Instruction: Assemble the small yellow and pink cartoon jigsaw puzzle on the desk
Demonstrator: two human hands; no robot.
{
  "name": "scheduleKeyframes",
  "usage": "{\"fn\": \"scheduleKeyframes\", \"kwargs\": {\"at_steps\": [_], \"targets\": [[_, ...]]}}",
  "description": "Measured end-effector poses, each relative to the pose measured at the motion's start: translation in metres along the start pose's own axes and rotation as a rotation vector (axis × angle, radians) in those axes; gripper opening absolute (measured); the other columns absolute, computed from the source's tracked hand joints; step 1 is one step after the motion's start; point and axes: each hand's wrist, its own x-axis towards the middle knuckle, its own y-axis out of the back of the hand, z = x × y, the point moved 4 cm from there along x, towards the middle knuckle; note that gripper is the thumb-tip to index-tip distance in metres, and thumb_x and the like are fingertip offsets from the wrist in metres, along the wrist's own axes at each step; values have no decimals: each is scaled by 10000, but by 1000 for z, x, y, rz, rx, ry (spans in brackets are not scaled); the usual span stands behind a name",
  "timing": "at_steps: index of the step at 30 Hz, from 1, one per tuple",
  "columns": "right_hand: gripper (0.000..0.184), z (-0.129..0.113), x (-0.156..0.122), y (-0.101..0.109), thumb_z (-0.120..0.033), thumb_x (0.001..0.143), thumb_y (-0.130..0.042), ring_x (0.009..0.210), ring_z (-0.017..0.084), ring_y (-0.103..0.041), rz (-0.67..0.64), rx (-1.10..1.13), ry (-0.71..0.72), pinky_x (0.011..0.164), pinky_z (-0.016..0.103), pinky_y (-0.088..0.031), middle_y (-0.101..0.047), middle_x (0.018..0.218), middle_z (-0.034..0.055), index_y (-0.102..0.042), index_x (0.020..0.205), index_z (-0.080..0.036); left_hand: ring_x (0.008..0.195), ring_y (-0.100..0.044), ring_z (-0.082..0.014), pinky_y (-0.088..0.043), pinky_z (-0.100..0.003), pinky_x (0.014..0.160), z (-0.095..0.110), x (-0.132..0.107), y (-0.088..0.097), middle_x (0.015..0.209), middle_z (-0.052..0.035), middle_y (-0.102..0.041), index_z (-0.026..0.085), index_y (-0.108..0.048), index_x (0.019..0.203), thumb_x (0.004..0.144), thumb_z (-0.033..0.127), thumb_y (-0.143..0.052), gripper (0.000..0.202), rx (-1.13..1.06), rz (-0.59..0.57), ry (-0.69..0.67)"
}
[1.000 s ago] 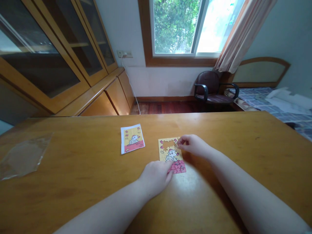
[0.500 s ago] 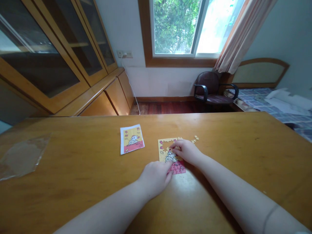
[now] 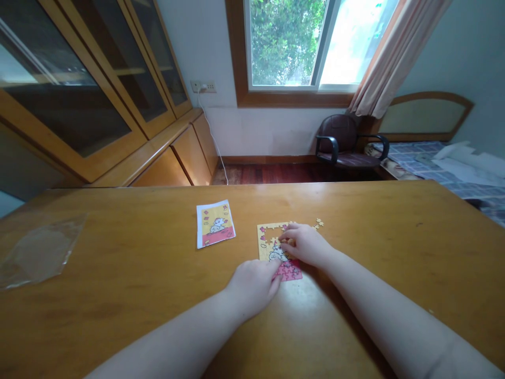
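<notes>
A partly assembled jigsaw puzzle (image 3: 291, 271) lies on the wooden table (image 3: 138, 295), yellow above and pink below, with a white cartoon animal in the middle. A gap shows in its upper part. My left hand (image 3: 254, 287) rests at its lower left, index finger stretched onto the pieces and thumb apart near the bottom edge. My right hand (image 3: 305, 245) covers the right side; its bent fingers and thumb come close together over the puzzle by the gap. Whatever is between those fingertips is hidden. Loose yellow puzzle pieces (image 3: 319, 223) lie just beyond my right hand.
A picture card (image 3: 216, 223) with the same design lies left of the puzzle. A clear plastic bag (image 3: 43, 252) is at the table's far left. Beyond the table stand a glass-door cabinet (image 3: 150, 131), an armchair (image 3: 343, 139) and a bed (image 3: 465, 163).
The whole view has shifted slightly. My right fingers have moved only a little over the puzzle; my left hand keeps its place on the lower left.
</notes>
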Motion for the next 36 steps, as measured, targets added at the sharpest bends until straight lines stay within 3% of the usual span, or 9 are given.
{"fn": "scheduleKeyframes", "kwargs": {"at_steps": [11,19,23,29,36], "targets": [[169,-7,0,-1,-255,788,-549,735,148,-600,-26,-94,50,689,242,-431,-652,835,36,-693,850,-193,745,-649,-236,-476,-324,630,1,-1,2,841,-52,-689,254,-591,1068,905,351,-367,294,12,2,-3],[167,-14,1,2,-278,762,-563,756,168,-618,-147,-126,38,694,246,-441,-671,851,49,-686,845,-200,806,-655,-249,-494,-349,670,-2,-2,2,922,-53,-697,271,-559,1156,899,345,-374,325,-2,8,6],[170,-18,7,8,-284,749,-569,746,182,-623,-177,-174,74,680,260,-443,-679,856,47,-696,838,-213,832,-656,-238,-490,-332,697,-4,-2,5,931,-62,-696,249,-585,1095,905,354,-377,301,-31,12,52],[181,-20,34,14,-277,747,-584,765,181,-623,-136,-193,72,694,259,-448,-669,874,57,-699,861,-195,904,-656,-242,-499,-344,748,-7,0,5,999,-68,-698,258,-553,1197,910,350,-370,352,-70,31,91],[182,-14,53,1,-256,746,-575,801,172,-619,-62,-136,77,725,248,-450,-659,887,52,-688,871,-187,898,-656,-245,-504,-362,758,-9,1,1,1015,-67,-698,277,-535,1247,908,357,-378,383,-48,8,76]]}}
